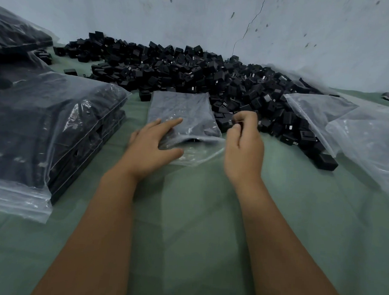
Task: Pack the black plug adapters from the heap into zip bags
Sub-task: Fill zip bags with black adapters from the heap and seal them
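Observation:
A clear zip bag [186,111] lies flat on the green cloth in the middle, its mouth open toward me and dark adapters inside. My left hand [153,143] rests on the bag's near left part, fingers spread over it and thumb at the mouth edge. My right hand [243,138] hovers just right of the bag, its fingers curled round a black plug adapter [237,123]. Behind and to the right spreads the big heap of black plug adapters [214,77].
Filled zip bags [45,127] are stacked at the left, with more behind at the far left [15,34]. Empty clear bags [357,130] lie at the right over the heap's edge. A cracked pale wall [239,20] rises behind. Bare green cloth [193,214] lies between my forearms.

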Available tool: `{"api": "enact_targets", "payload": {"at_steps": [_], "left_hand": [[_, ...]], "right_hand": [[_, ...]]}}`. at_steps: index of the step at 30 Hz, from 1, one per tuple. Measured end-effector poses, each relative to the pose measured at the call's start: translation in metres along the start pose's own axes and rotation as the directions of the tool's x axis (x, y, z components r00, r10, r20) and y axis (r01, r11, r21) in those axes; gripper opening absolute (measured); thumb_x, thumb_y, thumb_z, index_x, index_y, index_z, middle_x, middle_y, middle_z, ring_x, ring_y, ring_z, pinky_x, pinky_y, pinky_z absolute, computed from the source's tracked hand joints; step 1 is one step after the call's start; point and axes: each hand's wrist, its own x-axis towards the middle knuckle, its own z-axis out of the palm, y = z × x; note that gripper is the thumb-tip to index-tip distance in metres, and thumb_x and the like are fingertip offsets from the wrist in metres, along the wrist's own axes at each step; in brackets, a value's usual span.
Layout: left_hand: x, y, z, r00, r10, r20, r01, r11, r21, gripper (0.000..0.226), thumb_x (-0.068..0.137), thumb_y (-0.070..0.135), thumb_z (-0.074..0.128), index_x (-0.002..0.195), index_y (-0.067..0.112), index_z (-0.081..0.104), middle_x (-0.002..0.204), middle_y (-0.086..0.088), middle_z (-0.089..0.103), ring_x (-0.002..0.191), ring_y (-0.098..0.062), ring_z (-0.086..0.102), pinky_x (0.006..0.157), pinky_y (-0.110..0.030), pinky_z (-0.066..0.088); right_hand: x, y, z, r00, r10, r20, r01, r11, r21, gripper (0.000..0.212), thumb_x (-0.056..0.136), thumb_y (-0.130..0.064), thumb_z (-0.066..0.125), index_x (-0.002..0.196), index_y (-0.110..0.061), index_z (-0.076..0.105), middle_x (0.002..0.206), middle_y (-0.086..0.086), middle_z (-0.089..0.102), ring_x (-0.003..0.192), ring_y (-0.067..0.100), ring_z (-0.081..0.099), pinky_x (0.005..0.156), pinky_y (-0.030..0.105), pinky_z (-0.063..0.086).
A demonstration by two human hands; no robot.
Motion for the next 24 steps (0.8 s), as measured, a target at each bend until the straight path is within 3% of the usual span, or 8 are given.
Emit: {"api": "enact_targets", "payload": {"at_steps": [2,6,11,14,16,18,21,24], "left_hand": [[0.0,0.0,0.001,1.0,0.017,-0.003,-0.017,1.0,0.011,0.074,0.069,0.04,0.063,0.14,0.043,0.045,0.144,0.003,0.049,0.142,-0.013,0.034,0.119,-0.046,0.021],[0.001,-0.001,0.001,0.99,-0.048,-0.129,0.011,0.961,-0.276,0.045,0.089,0.016,0.067,0.132,0.027,0.061,0.128,0.005,0.064,0.119,-0.009,0.058,0.104,-0.03,0.044],[0.004,0.0,0.001,0.966,-0.176,-0.191,0.057,0.862,-0.504,0.027,0.092,0.014,0.061,0.115,0.026,0.07,0.101,0.017,0.071,0.092,0.002,0.067,0.079,-0.016,0.052],[0.006,0.0,0.003,0.958,-0.212,-0.195,0.074,0.836,-0.544,0.022,0.095,0.015,0.057,0.104,0.028,0.073,0.084,0.019,0.073,0.073,0.006,0.063,0.063,-0.01,0.049],[0.007,-0.002,0.003,0.951,-0.242,-0.194,0.095,0.822,-0.561,0.022,0.094,0.018,0.058,0.1,0.032,0.073,0.087,0.017,0.074,0.077,0.002,0.063,0.065,-0.011,0.049],[0.009,-0.004,0.003,0.945,-0.271,-0.184,0.119,0.807,-0.579,0.024,0.093,0.017,0.059,0.097,0.035,0.073,0.091,0.016,0.074,0.083,0.001,0.065,0.069,-0.012,0.051],[0.011,-0.005,0.001,0.935,-0.314,-0.166,0.158,0.786,-0.597,0.036,0.089,0.005,0.053,0.098,0.033,0.073,0.094,0.013,0.074,0.084,0.0,0.066,0.073,-0.014,0.052],[0.011,-0.006,-0.001,0.941,-0.3,-0.154,0.15,0.781,-0.607,0.049,0.082,-0.007,0.048,0.103,0.031,0.072,0.103,0.016,0.071,0.088,0.006,0.066,0.071,-0.009,0.049]], "right_hand": [[-0.011,-0.019,0.009,0.994,-0.104,0.045,0.103,0.994,0.041,0.026,0.089,-0.03,0.031,0.101,-0.016,0.05,0.082,-0.003,0.057,0.076,0.016,0.052,0.063,0.032,0.04],[-0.031,-0.046,0.031,0.96,-0.231,0.157,0.22,0.972,0.081,0.029,0.089,-0.03,0.032,0.095,-0.01,0.053,0.083,0.001,0.057,0.074,0.018,0.053,0.061,0.034,0.043],[-0.041,-0.044,0.045,0.922,-0.159,0.354,0.18,0.983,-0.028,0.023,0.097,-0.021,0.041,0.102,-0.007,0.058,0.104,0.007,0.052,0.084,0.026,0.054,0.072,0.04,0.043],[-0.036,-0.037,0.043,0.896,-0.067,0.44,0.2,0.944,-0.262,0.026,0.099,-0.03,0.039,0.104,-0.015,0.06,0.101,0.003,0.061,0.096,0.024,0.054,0.073,0.038,0.043],[-0.033,-0.035,0.04,0.913,-0.064,0.402,0.233,0.891,-0.389,0.03,0.098,-0.037,0.04,0.092,-0.016,0.062,0.091,0.001,0.063,0.094,0.021,0.052,0.067,0.034,0.04],[-0.033,-0.036,0.037,0.925,-0.04,0.378,0.189,0.911,-0.365,0.029,0.094,-0.037,0.043,0.085,-0.016,0.061,0.087,0.0,0.062,0.093,0.02,0.05,0.068,0.033,0.041],[-0.032,-0.039,0.033,0.901,0.024,0.434,0.085,0.969,-0.231,0.019,0.082,-0.031,0.05,0.093,-0.017,0.058,0.093,-0.001,0.059,0.096,0.02,0.047,0.078,0.036,0.044],[-0.032,-0.037,0.031,0.851,0.02,0.524,0.117,0.967,-0.227,0.025,0.079,-0.029,0.053,0.1,-0.016,0.05,0.102,0.0,0.057,0.1,0.022,0.043,0.084,0.039,0.042]]}}
